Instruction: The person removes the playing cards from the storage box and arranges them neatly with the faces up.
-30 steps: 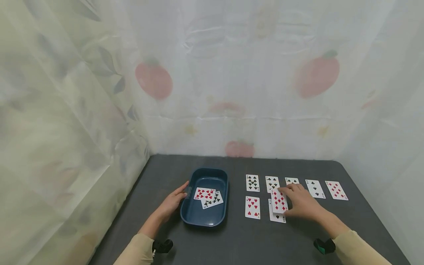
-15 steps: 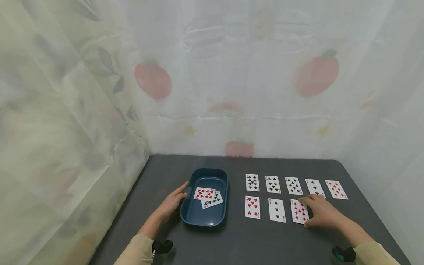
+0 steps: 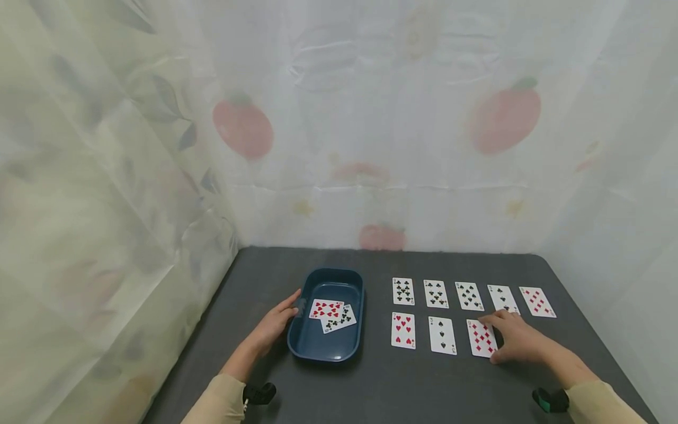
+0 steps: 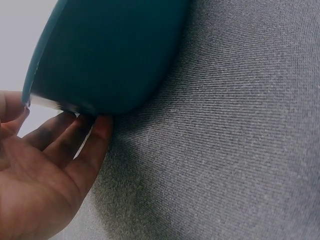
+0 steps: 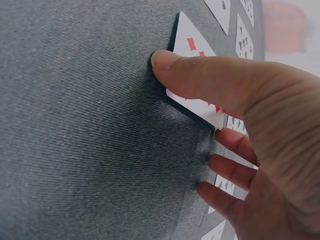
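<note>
My left hand (image 3: 272, 327) holds the left side of a dark blue tray (image 3: 296, 347); in the left wrist view its fingers (image 4: 92, 150) lie against the tray's outer wall. Two overlapping playing cards lie inside: a hearts card (image 3: 325, 308) over a clubs card (image 3: 341, 321). My right hand (image 3: 521, 338) pinches the right edge of a diamonds card (image 3: 481, 337) in the lower row. In the right wrist view the thumb (image 5: 185, 72) lies over that card, which sits at the table surface. Left of it lie a spades card (image 3: 442, 335) and a seven of hearts (image 3: 403, 330).
Behind runs an upper row of face-up cards, from a clubs card (image 3: 403, 291) to a diamonds card (image 3: 537, 302); my right fingertips partly cover a black-suited one (image 3: 502, 296). The grey table (image 3: 381, 388) is bounded by a printed curtain (image 3: 339, 218) at the back and sides.
My right hand has moved right with the diamonds card, from over the spades card to a spot beside it. Over the last half second it shifted only slightly. The left hand stays put.
</note>
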`<state>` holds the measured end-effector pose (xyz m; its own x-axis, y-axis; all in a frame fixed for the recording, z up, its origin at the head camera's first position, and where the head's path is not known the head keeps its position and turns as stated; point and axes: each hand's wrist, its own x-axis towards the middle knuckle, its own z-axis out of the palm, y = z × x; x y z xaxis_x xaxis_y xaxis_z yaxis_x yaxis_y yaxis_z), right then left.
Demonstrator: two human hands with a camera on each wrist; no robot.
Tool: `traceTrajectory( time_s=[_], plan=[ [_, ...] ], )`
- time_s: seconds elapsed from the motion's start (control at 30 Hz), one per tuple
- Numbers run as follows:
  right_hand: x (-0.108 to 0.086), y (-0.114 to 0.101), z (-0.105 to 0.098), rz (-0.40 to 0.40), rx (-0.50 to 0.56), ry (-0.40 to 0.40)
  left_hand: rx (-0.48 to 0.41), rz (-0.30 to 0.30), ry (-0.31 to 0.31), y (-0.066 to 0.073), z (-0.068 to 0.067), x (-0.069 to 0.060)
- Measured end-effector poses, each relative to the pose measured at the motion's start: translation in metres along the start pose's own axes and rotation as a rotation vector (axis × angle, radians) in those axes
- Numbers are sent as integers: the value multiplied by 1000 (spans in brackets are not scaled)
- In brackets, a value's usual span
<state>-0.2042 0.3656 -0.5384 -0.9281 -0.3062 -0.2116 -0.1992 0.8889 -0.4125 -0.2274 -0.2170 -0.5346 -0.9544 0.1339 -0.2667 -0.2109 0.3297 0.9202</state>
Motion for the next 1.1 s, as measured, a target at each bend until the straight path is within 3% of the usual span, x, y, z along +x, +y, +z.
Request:
traceTrajectory(
  time_s=[1.1],
  plan=[
    [-3,-8,-4,-16,-7,-3,12,9,-13,2,-1,0]
  ],
)
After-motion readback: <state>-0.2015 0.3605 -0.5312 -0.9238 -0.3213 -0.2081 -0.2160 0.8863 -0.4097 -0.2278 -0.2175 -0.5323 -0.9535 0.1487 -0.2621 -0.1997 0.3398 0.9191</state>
